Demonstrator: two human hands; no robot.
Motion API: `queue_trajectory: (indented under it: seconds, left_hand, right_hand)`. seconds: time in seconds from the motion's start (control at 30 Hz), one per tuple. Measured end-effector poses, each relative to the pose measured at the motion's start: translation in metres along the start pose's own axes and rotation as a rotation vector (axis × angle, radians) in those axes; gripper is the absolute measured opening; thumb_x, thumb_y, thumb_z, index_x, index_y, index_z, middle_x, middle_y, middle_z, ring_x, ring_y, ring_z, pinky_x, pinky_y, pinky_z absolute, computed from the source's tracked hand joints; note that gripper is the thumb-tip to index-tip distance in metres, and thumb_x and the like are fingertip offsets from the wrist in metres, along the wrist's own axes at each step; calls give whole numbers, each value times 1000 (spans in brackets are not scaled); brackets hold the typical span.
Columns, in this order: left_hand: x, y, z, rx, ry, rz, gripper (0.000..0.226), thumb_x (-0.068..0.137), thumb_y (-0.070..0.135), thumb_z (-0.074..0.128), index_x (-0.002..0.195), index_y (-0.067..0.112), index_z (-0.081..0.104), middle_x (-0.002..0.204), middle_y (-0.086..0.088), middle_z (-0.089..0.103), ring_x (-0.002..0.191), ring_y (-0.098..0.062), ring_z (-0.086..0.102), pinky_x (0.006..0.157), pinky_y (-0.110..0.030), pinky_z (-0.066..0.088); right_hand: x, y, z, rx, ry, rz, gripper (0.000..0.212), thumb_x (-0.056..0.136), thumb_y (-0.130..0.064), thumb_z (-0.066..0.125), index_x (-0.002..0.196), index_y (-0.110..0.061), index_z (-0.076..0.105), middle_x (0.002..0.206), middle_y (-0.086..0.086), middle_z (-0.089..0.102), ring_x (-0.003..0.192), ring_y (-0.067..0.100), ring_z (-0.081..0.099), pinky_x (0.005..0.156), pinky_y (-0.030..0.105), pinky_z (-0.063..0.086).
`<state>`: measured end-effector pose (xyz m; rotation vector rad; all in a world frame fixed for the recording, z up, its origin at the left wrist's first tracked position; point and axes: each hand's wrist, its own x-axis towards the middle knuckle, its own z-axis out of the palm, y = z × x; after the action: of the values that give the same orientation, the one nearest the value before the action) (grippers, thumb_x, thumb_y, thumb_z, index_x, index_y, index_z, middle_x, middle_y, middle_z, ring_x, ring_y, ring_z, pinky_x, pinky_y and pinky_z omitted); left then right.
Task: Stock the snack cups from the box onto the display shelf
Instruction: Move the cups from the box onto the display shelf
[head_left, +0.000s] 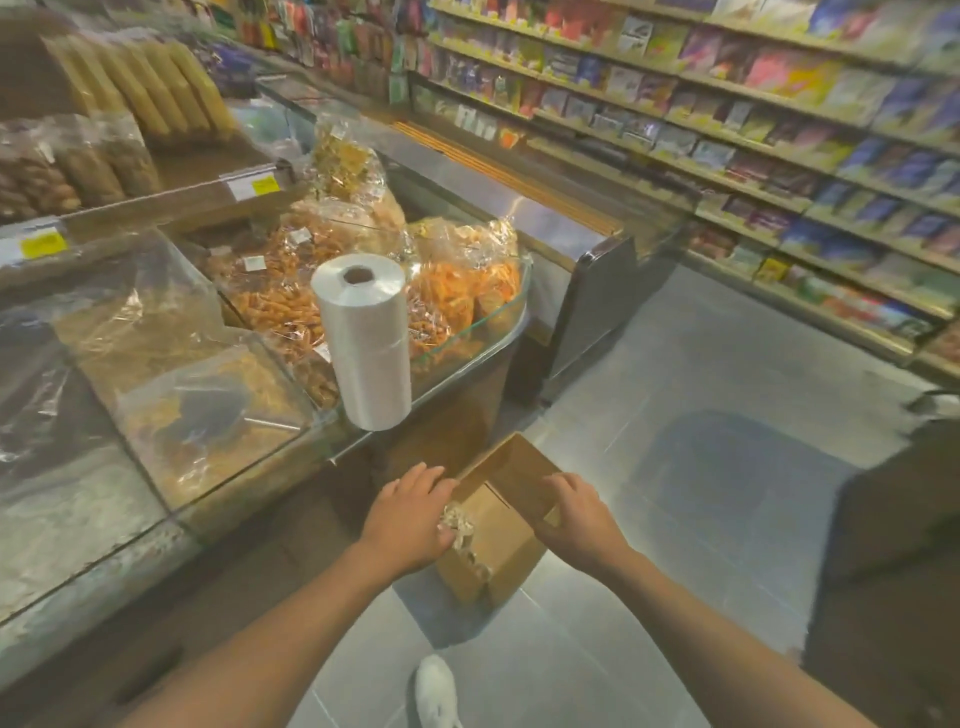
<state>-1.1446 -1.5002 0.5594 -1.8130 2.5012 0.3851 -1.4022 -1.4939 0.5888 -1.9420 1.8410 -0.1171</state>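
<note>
Grey floor tiles (675, 364) beneath box (501, 545)

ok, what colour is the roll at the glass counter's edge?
White plastic roll, clearest in head view.

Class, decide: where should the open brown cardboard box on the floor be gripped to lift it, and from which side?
Probably by its two long upper edges, from above, one hand per side. The brown cardboard box sits low with its top open, and the left hand and right hand flank it.
</note>
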Motion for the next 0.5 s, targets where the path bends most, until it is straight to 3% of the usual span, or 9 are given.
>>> queue_trajectory:
  seconds: [0.3, 0.5]
  left_hand:
    - [117, -12, 39, -48, -110, -21, 70, 91, 56, 62, 153, 31, 40, 162, 3, 35, 153, -21, 26, 119, -43, 33]
    - [178, -21, 76, -81, -178, -61, 67, 94, 50, 63, 153, 28, 39, 162, 3, 36, 152, -20, 28, 117, -44, 34]
  right_hand:
    - [101, 59, 1, -8, -78, 90, 58, 93, -35, 66, 146, -21, 47, 147, -1, 47, 131, 19, 46, 105, 27, 43]
    - [179, 84, 33, -10, -175, 79, 64, 87, -39, 64, 146, -22, 46, 149, 0, 47, 133, 22, 45, 110, 38, 44]
